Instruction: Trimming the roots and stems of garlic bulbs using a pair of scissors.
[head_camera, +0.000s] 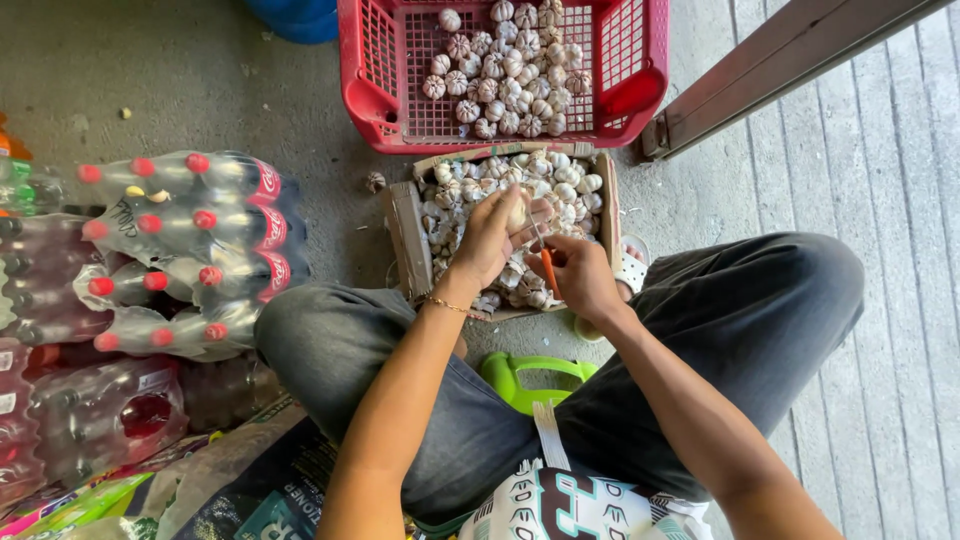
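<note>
The person sits on a low green stool (520, 378), knees apart, with both hands raised over a cardboard box (408, 235) on the concrete floor. The left hand (492, 238) is closed around a single garlic bulb (518, 212), fingers wrapped over it and thumb pressed to its side; a thin gold bracelet (446, 304) sits at that wrist. The right hand (582, 275) is clenched on a small knife (547, 262) with an orange handle, the blade pointing up toward the held bulb and close against it. Whether the blade touches the bulb cannot be told.

The held bulb is above the middle of the cardboard box, which is filled with loose garlic (560, 185) with papery white skins. Just beyond the box, touching its far edge, stands a red plastic crate (365, 75) holding a smaller heap of garlic bulbs (505, 70) lying root side up. One stray bulb (374, 182) lies on the floor left of the box.

To the person's left, shrink-wrapped packs of dark soft-drink bottles (190, 250) with red caps lie stacked. A wooden plank floor (880, 200) runs along the right side
</note>
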